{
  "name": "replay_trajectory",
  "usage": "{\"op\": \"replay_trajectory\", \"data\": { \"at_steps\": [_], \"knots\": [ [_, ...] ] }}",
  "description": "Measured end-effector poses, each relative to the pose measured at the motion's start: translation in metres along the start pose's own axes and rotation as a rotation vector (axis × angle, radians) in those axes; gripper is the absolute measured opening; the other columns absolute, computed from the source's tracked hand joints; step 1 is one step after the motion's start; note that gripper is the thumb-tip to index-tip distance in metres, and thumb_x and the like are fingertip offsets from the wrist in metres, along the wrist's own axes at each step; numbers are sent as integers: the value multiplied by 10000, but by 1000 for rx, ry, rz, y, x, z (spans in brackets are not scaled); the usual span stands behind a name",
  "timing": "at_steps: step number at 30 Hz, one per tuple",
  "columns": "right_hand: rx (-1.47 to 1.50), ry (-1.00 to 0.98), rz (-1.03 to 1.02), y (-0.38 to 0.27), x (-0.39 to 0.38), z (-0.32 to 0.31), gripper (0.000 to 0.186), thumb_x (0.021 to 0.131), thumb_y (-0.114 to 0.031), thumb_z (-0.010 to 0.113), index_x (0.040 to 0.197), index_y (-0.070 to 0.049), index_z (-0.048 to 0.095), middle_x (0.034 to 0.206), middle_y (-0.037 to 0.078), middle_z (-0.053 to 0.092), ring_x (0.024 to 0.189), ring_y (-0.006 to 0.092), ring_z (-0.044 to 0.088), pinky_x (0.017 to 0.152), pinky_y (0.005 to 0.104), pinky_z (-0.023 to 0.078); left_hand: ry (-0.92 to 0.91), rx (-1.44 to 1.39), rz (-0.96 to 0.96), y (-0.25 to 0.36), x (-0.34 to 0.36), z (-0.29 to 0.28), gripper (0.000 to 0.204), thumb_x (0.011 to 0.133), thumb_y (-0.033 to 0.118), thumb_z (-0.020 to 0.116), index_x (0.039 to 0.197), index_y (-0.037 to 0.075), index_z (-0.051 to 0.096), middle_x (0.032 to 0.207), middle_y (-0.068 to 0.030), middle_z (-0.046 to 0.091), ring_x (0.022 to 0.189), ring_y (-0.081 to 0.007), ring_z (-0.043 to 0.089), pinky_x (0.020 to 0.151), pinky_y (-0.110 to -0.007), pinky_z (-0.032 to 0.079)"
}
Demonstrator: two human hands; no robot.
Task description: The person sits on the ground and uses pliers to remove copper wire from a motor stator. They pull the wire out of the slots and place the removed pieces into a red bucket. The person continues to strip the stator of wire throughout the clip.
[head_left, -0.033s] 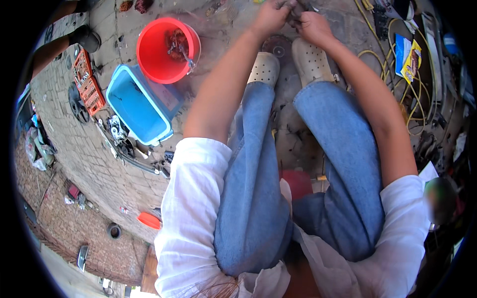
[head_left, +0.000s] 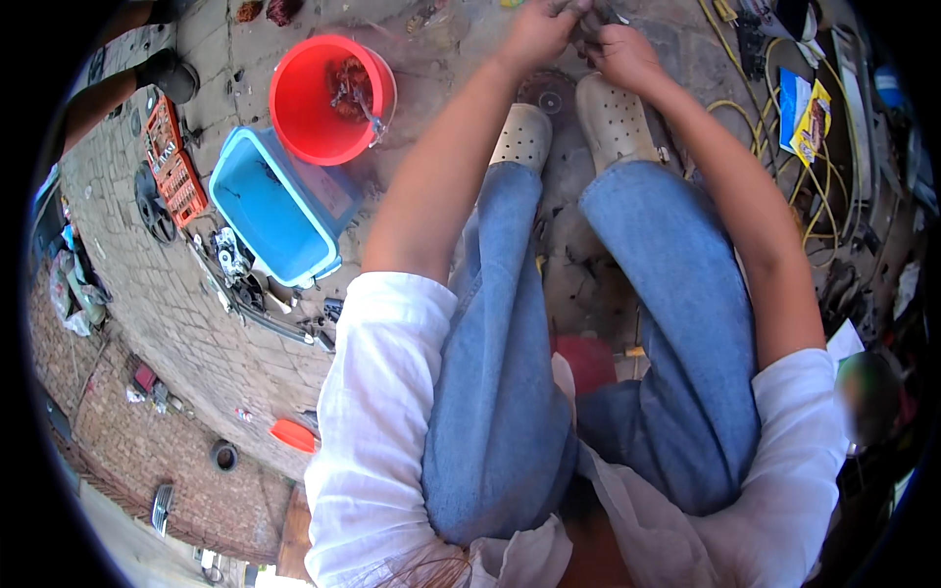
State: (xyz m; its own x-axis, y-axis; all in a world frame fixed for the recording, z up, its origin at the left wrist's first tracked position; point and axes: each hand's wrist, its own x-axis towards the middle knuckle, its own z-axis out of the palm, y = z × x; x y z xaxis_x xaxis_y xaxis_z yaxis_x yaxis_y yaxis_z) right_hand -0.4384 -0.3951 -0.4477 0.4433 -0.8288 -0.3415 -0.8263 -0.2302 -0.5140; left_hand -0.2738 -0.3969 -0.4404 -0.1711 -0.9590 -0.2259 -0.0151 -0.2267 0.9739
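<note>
- The person sits with knees bent, blue jeans and white sleeves filling the lower middle of the head view, both bare forearms stretched forward to the top edge.
- The left hand and the right hand meet at the top of the frame, just beyond the toes of the pale perforated clogs.
- Between them is a small dark metal part, partly cut off by the frame edge; its exact shape is too small to tell.
- The left grip is curled around that part; the right grip is pressed together on it from the other side, fingers bent inward.
- A dark round disc lies on the paved ground between the two clogs, just below the hands.
- To the left stands a red bucket with rusty bits inside, touching a blue rectangular tub.
- Yellow cables coil on the ground to the right of the right forearm.
- An orange crate sits far left, well apart from the hands.
</note>
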Motion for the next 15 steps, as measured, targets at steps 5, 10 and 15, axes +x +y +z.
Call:
{"op": "replay_trajectory", "data": {
  "at_steps": [5,10,15],
  "knots": [
    [405,175,-211,-52,-23,-4,147,837,-137,603,865,-16,682,747,83,678,729,177,648,704,310,496,-69,-151,-37,47,-22,-10,321,959,293,507,1027,7,636,878,-38,645,815,-111,575,742,-263,475],
    [379,-33,44,-95,6,-4,240,802,-235,665,909,-21,685,818,111,684,785,219,652,722,329,502,231,-227,-40,52,-80,-43,259,951,240,526,1018,8,617,805,-6,594,702,-77,503,640,-236,430],
    [261,299,-56,-96,34,-7,308,798,-318,662,961,-57,662,855,135,671,810,294,642,715,371,504,36,54,-259,-64,-95,-61,258,939,205,548,1101,14,611,840,-10,610,718,-94,506,648,-257,438]
  ]
}}
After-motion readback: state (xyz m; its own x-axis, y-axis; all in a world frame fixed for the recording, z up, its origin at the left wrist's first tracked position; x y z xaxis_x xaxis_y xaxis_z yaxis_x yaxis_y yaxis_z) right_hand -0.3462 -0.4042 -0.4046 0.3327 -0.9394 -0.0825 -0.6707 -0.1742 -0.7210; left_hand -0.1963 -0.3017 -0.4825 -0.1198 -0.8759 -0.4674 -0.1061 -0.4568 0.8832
